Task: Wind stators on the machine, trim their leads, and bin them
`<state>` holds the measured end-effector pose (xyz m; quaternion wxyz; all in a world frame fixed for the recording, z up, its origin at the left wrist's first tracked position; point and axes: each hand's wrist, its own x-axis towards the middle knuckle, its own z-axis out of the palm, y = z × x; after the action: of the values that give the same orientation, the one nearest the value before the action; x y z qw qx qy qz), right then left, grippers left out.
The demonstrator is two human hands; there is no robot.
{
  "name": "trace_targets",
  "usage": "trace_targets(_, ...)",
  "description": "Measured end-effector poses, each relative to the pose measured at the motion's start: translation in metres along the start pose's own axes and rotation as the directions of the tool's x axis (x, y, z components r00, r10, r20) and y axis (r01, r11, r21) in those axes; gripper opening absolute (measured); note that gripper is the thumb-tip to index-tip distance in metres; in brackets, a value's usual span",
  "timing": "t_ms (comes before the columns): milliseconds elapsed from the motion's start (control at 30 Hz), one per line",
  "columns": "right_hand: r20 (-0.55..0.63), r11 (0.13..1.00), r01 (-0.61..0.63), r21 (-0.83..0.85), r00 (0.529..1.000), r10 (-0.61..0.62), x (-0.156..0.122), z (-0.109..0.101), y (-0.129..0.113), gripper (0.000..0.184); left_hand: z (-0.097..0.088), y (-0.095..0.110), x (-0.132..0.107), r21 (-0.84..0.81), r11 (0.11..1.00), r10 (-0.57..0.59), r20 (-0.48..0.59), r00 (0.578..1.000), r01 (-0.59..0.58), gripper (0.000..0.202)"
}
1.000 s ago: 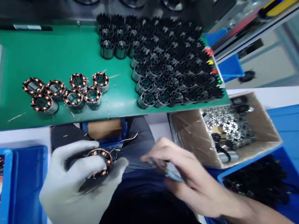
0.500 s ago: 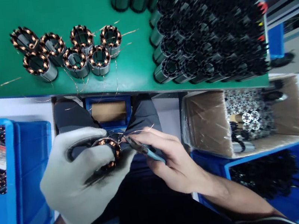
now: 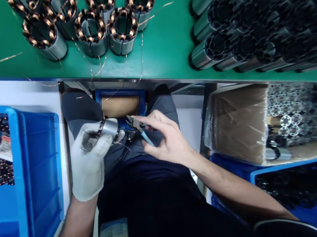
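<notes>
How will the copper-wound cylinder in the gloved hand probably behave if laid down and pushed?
The copper-wound cylinder in the left hand would likely roll on its side, because its wall is round. Its metallic look suggests heaviness. The exposed copper coils may be easily scratched.

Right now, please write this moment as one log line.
left hand: gloved, holds copper-wound core | right hand: bare, holds blue-handled pliers

The glove point(image 3: 87, 172) is white — the pliers' handle point(image 3: 147, 138) pale blue.
</notes>
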<state>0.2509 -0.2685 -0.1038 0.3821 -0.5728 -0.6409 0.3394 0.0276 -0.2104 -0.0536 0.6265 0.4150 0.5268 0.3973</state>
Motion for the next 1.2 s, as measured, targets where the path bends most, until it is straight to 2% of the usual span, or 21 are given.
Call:
trace_targets(100, -0.094, 0.974, 0.141, -0.179, 0.983, -0.160, -0.003, -0.007, -0.007, 0.064, 0.011, 0.006, -0.003, -0.183, 0.976, -0.117, 0.016, 0.993, 0.118, 0.040)
trace_targets(200, -0.151, 0.936, 0.192, -0.295, 0.958, -0.245, -0.002, -0.013, -0.017, 0.061, 0.023, 0.012, -0.003, -0.223, 0.963, -0.142, 0.051, 0.989, 0.150, 0.042)
trace_targets(300, -0.188, 0.930, 0.213, -0.298, 0.943, -0.276, 0.000, -0.018, -0.024, 0.063, 0.031, 0.015, -0.002, -0.237, 0.957, -0.158, 0.070, 0.985, 0.170, 0.043)
trace_targets(400, -0.187, 0.944, 0.212, -0.253, 0.947, -0.262, -0.001, -0.021, -0.026, 0.067, 0.035, 0.015, -0.002, -0.236, 0.959, -0.145, 0.075, 0.987, 0.158, 0.046)
trace_targets(600, -0.193, 0.957, 0.186, -0.224, 0.954, -0.231, -0.008, -0.020, -0.021, 0.061, 0.037, 0.010, -0.004, -0.218, 0.965, -0.127, 0.098, 0.987, 0.146, 0.046)
trace_targets(800, -0.218, 0.952, 0.153, -0.266, 0.952, -0.214, -0.010, -0.014, -0.021, 0.075, 0.041, 0.012, -0.005, -0.280, 0.942, -0.182, 0.049, 0.982, 0.188, 0.047)
trace_targets(900, -0.202, 0.954, 0.174, -0.243, 0.953, -0.225, -0.009, -0.014, -0.022, 0.077, 0.042, 0.014, -0.006, -0.262, 0.943, -0.201, 0.048, 0.978, 0.206, 0.042)
trace_targets(1067, -0.192, 0.964, 0.181, -0.196, 0.957, -0.218, -0.007, -0.016, -0.019, 0.080, 0.041, 0.009, -0.002, -0.279, 0.944, -0.163, 0.064, 0.985, 0.175, 0.038)
trace_targets(1133, -0.162, 0.970, 0.176, -0.165, 0.966, -0.203, -0.006, -0.017, -0.015, 0.080, 0.043, 0.003, 0.001, -0.289, 0.943, -0.165, 0.029, 0.986, 0.166, 0.038)
trace_targets(1200, -0.109, 0.982, 0.161, -0.102, 0.979, -0.172, -0.005, -0.017, -0.011, 0.078, 0.047, -0.004, 0.004, -0.308, 0.940, -0.169, -0.050, 0.984, 0.146, 0.037)
